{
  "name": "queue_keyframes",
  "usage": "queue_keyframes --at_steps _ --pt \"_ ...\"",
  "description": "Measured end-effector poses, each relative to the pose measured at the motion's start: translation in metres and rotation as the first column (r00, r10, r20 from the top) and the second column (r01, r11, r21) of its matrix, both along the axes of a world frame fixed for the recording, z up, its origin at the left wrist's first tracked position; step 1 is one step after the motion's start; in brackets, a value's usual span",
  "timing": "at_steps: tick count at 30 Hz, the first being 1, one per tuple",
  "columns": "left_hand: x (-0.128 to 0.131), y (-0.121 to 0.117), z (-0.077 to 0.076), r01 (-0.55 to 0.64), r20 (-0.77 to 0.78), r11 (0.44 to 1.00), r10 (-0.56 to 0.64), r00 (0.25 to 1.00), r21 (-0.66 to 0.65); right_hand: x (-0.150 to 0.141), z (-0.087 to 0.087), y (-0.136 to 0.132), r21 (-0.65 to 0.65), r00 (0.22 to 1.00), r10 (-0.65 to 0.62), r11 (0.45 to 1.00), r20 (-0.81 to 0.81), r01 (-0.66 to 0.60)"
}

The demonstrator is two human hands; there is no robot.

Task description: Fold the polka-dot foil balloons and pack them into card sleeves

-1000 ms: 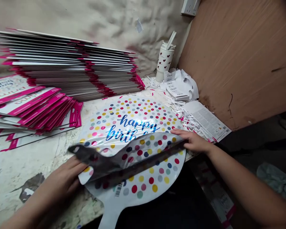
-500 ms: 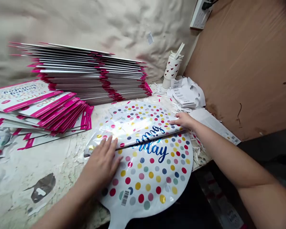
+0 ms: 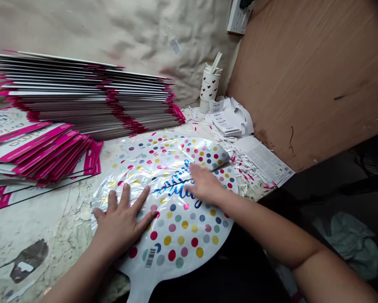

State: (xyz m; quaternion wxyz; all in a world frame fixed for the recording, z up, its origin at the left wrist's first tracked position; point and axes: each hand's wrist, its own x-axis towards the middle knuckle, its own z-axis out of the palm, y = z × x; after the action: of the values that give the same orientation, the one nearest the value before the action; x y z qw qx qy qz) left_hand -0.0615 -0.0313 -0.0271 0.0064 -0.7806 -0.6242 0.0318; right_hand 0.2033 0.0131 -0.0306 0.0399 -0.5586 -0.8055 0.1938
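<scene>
Foil balloon, polka-dotted, lies on the bench, folded across its middle, neck toward me at the edge. Left hand: open, fingers spread, pressed flat on the balloon's left side. Right hand: open, flat on the crease over the blue lettering; the hands are apart. Beyond: stacked pink-edged cards, heart-print cup, paper scraps.

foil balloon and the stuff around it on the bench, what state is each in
foil balloon: lying flat, folded across its middle
left hand: open, fingers spread, pressing on the balloon
right hand: open, pressing on the fold
stack of pink-edged packets: piled flat
heart-print cup: upright, lid on, straw in
paper labels: crumpled in a loose heap
</scene>
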Motion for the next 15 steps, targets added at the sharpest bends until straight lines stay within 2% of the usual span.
queue_keyframes --at_steps 1,2,3,4,6,8,9,11,13,15 --pt "0.003 0.001 0.001 -0.001 -0.001 1.000 0.001 1.000 -0.001 0.026 0.001 -0.001 0.031 0.986 -0.158 0.987 0.056 0.156" --pt "0.010 0.003 0.003 0.003 0.001 1.000 -0.003 1.000 0.005 0.049 0.003 -0.004 0.119 0.958 -0.272 0.958 0.089 0.261" --pt "0.018 0.005 0.004 0.014 0.011 1.000 -0.014 1.000 0.016 0.066 0.004 -0.009 0.212 0.940 -0.325 0.930 0.101 0.299" --pt "0.029 0.007 0.005 0.031 0.030 0.999 -0.032 0.999 0.029 0.075 0.006 -0.016 0.285 0.943 -0.317 0.918 0.102 0.277" --pt "0.055 0.011 0.005 0.072 0.085 0.997 -0.073 0.994 0.014 0.074 0.007 -0.030 0.342 0.973 -0.204 0.927 0.108 0.156" --pt "0.078 0.013 0.004 0.101 0.128 0.994 -0.094 0.987 -0.052 0.060 0.007 -0.037 0.306 0.982 -0.156 0.945 0.103 0.118" --pt "0.086 0.014 0.002 0.107 0.136 0.991 -0.095 0.986 -0.080 0.054 0.006 -0.035 0.280 0.976 -0.203 0.944 0.081 0.173" --pt "0.095 0.013 -0.001 0.106 0.147 0.990 -0.091 0.985 -0.097 0.048 0.006 -0.021 0.216 0.926 -0.375 0.902 -0.035 0.373" --pt "0.096 0.011 -0.004 0.106 0.168 0.991 -0.092 0.982 -0.080 0.050 0.012 -0.002 0.063 0.823 -0.493 0.847 -0.282 0.529" --pt "0.093 0.009 -0.007 0.102 0.190 0.992 -0.087 0.978 -0.070 0.048 0.025 0.015 -0.096 0.687 -0.518 0.828 -0.510 0.552"
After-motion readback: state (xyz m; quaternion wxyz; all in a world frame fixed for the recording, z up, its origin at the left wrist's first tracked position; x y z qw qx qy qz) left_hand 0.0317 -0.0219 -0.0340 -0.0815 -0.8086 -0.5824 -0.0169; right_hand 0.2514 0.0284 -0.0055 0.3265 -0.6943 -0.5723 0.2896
